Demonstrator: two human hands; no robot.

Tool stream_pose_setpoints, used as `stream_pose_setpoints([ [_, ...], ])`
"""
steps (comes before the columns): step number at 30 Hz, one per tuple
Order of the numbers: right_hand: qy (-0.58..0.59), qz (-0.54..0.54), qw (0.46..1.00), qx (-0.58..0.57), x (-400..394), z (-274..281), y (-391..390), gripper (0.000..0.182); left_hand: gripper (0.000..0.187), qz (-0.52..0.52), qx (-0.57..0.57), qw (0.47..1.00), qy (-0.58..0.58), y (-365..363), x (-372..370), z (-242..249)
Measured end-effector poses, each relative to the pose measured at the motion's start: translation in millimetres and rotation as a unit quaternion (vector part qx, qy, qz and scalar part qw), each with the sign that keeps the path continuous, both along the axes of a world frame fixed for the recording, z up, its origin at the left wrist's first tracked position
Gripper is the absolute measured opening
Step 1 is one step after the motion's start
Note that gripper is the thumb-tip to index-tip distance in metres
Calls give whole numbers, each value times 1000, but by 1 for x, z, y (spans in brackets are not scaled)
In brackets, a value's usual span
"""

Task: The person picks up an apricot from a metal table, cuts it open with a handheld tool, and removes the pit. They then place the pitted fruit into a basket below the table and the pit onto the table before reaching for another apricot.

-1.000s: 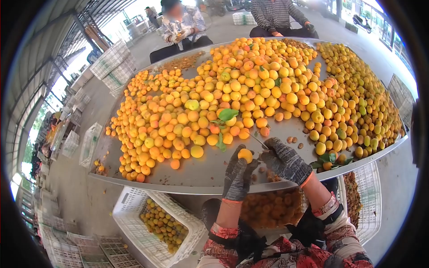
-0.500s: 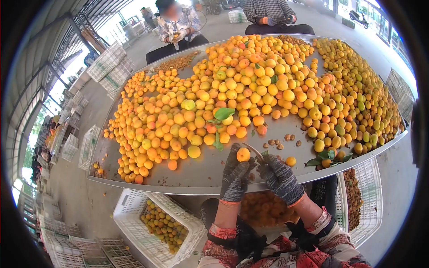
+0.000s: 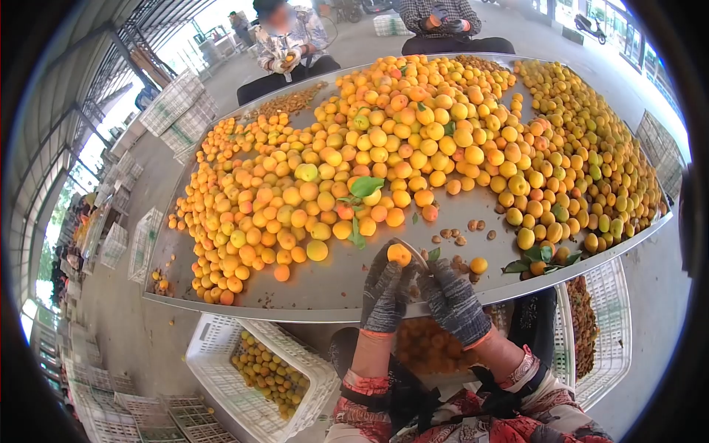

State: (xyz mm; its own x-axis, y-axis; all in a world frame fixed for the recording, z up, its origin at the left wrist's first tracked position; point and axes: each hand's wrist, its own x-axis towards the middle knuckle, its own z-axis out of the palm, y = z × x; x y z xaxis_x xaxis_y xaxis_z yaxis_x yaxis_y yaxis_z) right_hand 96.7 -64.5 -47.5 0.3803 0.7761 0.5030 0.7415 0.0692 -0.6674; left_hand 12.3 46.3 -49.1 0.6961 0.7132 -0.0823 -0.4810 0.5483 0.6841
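In dark grey knit gloves, both my hands are close together over the near edge of the metal table. My left hand (image 3: 383, 292) is closed round an apricot (image 3: 399, 255). Close beside it, my right hand (image 3: 452, 297) grips a thin curved knife (image 3: 415, 252), its blade arching over the apricot's right side. The grip end of the knife is hidden in the glove. Brown pits (image 3: 459, 241) and a small green leaf (image 3: 434, 254) are just past my right fingers, and a single apricot (image 3: 478, 265) sits to their right.
A large heap of apricots (image 3: 384, 140) covers much of the metal table (image 3: 255, 297). Below its edge stand a white crate (image 3: 210, 343) of greenish-yellow fruit at left and another crate (image 3: 614, 332) at right. Two people (image 3: 292, 44) sit across the table, and stacked crates (image 3: 177, 111) stand beyond.
My right hand has drawn in closer to the left, and the curved knife now lies tighter against the apricot. Across the table, the other people's hands have shifted slightly.
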Motion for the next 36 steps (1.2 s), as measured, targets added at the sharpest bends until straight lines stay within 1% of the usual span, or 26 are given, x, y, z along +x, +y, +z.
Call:
stream_pose_setpoints([
  [1, 0, 0, 1000, 0, -2, 2, 2, 29, 41, 1, 5, 1000, 4, 0, 0, -1],
  [3, 162, 3, 987, -9, -7, 7, 5, 27, 39, 6, 3, 1000, 8, 2, 1, -4],
  [4, 162, 3, 987, -9, -8, 7, 6, 27, 36, 10, 1, 1000, 13, 2, 1, -5],
  [6, 204, -4, 977, -58, -10, 8, 6, 27, 35, 10, 2, 1000, 18, 3, 1, -5],
  [7, 204, -5, 977, -59, -12, 4, 7, 27, 33, 10, 3, 1000, 24, 3, 0, -5],
  [9, 183, -24, 983, -4, -15, -6, 9, 27, 32, 13, 7, 1000, 25, 2, 2, -3],
  [10, 182, -24, 983, -4, -15, -5, 9, 27, 31, 18, 11, 999, 27, 1, 2, -2],
  [12, 126, -36, 991, -20, -16, -2, 9, 29, 33, 10, 11, 1000, 9, 4, 1, -9],
  [13, 126, -36, 991, -21, -17, -3, 10, 29, 34, 2, 12, 1000, -9, 5, 0, -11],
  [15, 52, -53, 997, 15, -18, -7, 11, 30, 33, 1, 11, 1000, -10, 4, 0, -12],
  [18, 41, -37, 998, 34, -16, -15, 15, 32, 30, 7, 10, 1000, -22, 5, 1, -13],
  [19, 41, -38, 998, 33, -14, -12, 15, 32, 28, 12, 10, 999, -35, 5, 2, -13],
  [21, 124, -8, 992, 10, -11, -5, 16, 34, 27, 21, 26, 999, -27, 5, 4, -14],
  [22, 122, -8, 992, 10, -10, -5, 16, 34, 26, 30, 41, 998, -20, 5, 5, -14],
  [24, 163, 15, 987, 10, -7, -6, 16, 33, 26, 26, 35, 999, -25, 5, 5, -16],
  [25, 162, 14, 987, 11, -6, -2, 15, 33, 26, 23, 26, 999, -28, 5, 4, -17],
  [27, 102, 16, 994, 23, -5, 7, 11, 34, 25, 17, 24, 999, -16, 4, 3, -16],
  [29, 91, 16, 995, 28, -3, 5, 11, 35, 24, 14, 25, 1000, -6, 5, 4, -15],
  [31, 82, 15, 996, 35, 0, 4, 12, 37, 30, 4, 26, 999, 21, 6, 3, -15],
  [33, 179, 58, 978, -88, 9, 4, 11, 40, 33, 15, 38, 999, 27, -1, 4, 1],
  [34, 178, 57, 978, -88, 14, -7, 14, 40, 36, 27, 47, 998, 34, -4, 4, 6],
  [35, 186, 97, 976, -52, 22, -22, 21, 39, 36, 27, 47, 998, 33, -3, 4, 6],
  [36, 193, 137, 971, -16, 27, -33, 23, 39, 40, -3, 38, 998, 51, -1, 2, 6],
])
